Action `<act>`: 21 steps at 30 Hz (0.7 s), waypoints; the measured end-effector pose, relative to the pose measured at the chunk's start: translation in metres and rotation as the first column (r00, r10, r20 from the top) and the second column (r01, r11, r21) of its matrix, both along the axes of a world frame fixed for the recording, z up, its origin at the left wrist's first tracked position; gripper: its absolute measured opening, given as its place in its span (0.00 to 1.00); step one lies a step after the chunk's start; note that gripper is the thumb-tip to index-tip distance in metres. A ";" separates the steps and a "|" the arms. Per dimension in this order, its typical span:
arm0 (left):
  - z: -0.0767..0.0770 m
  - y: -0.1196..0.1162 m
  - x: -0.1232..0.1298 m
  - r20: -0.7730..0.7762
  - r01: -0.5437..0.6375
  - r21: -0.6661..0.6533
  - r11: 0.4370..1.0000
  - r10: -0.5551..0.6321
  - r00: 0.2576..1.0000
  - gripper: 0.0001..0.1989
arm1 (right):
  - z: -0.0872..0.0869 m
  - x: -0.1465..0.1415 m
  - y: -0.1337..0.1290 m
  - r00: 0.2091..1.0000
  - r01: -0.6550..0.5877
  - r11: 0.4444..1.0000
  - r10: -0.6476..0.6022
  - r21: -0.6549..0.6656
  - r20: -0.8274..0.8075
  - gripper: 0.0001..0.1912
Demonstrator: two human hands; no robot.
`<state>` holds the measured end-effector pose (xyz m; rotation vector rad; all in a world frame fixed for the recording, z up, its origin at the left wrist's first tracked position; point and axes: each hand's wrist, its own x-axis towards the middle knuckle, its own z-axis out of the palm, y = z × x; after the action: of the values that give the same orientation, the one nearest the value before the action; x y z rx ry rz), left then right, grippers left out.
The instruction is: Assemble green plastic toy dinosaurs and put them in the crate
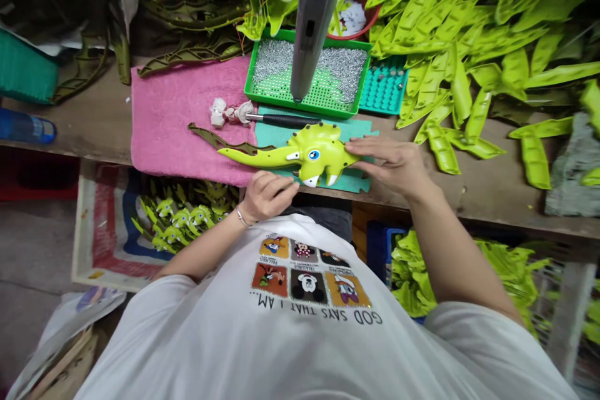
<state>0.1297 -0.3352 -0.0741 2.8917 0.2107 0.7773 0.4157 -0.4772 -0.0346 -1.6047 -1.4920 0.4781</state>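
Note:
A lime-green toy dinosaur head (321, 153) with a blue eye, white horns and a long pointed neck lies on a teal foam mat (349, 184). My right hand (398, 162) pinches its right end between thumb and fingers. Just below the toy's lower edge is my left hand (269, 195), its fingers curled closed; whatever they hold, if anything, is hidden. A dark olive strip-shaped part (220, 140) lies behind the toy's long point. Above the toy rests a black-handled tool (290, 120), its metal shaft ending at a bundle of whitish cloth (232, 112).
A grey upright powered driver (314, 31) hangs over a green basket (307, 109) of small metal screws. Beside it stands a teal studded tray (382, 87). Lime-green parts (445, 19) are heaped right; olive parts (197, 6) lie behind the pink towel (182, 112). A crate (89, 219) holds similar heads.

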 end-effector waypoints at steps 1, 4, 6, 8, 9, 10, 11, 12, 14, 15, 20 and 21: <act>0.003 0.005 0.000 -0.001 -0.052 -0.019 0.998 0.052 0.999 0.12 | -0.001 0.001 0.000 1.000 -0.008 1.000 0.008 -0.004 0.008 0.13; 0.012 0.020 0.007 -0.041 -0.174 -0.097 0.980 0.170 0.985 0.23 | 0.000 0.004 -0.002 0.999 -0.018 1.000 0.018 -0.014 0.031 0.14; 0.014 0.027 0.013 -0.078 -0.182 -0.142 0.973 0.173 0.982 0.25 | 0.002 0.005 -0.004 0.999 -0.009 1.000 0.010 -0.013 0.044 0.14; 0.013 0.030 0.017 -0.107 -0.171 -0.166 0.971 0.155 0.982 0.23 | 0.003 0.006 -0.006 0.998 -0.001 1.000 0.002 -0.025 0.060 0.15; 0.012 0.031 0.018 -0.117 -0.168 -0.174 0.970 0.149 0.982 0.21 | 0.003 0.006 -0.007 0.998 0.003 1.000 -0.001 -0.031 0.066 0.15; 0.011 0.031 0.019 -0.122 -0.167 -0.179 0.970 0.146 0.982 0.19 | 0.003 0.006 -0.008 0.998 0.006 0.999 -0.004 -0.037 0.069 0.15; 0.010 0.030 0.019 -0.121 -0.167 -0.179 0.970 0.147 0.982 0.18 | 0.002 0.007 -0.009 0.998 0.008 0.999 -0.006 -0.041 0.070 0.15; 0.009 0.030 0.019 -0.111 -0.165 -0.173 0.971 0.148 0.983 0.17 | 0.002 0.007 -0.009 0.998 0.011 0.999 -0.008 -0.042 0.069 0.15; 0.007 0.029 0.019 -0.076 -0.160 -0.144 0.977 0.150 0.986 0.16 | 0.000 0.007 -0.010 0.998 0.019 0.998 -0.016 -0.051 0.064 0.15; 0.007 0.029 0.018 -0.059 -0.157 -0.128 0.979 0.150 0.987 0.16 | -0.001 0.007 -0.010 0.998 0.026 0.998 -0.022 -0.060 0.063 0.15; 0.006 0.027 0.020 -0.055 -0.167 -0.149 0.975 0.161 0.985 0.15 | -0.001 0.005 -0.008 0.997 0.068 0.991 -0.064 -0.118 0.042 0.14; 0.007 0.027 0.020 -0.067 -0.173 -0.164 0.971 0.164 0.984 0.14 | 0.000 0.004 -0.008 0.997 0.078 0.988 -0.074 -0.134 0.034 0.13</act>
<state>0.1499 -0.3083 -0.0668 2.7609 0.5086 0.6715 0.4197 -0.4849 -0.0344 -1.7743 -1.4396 0.5245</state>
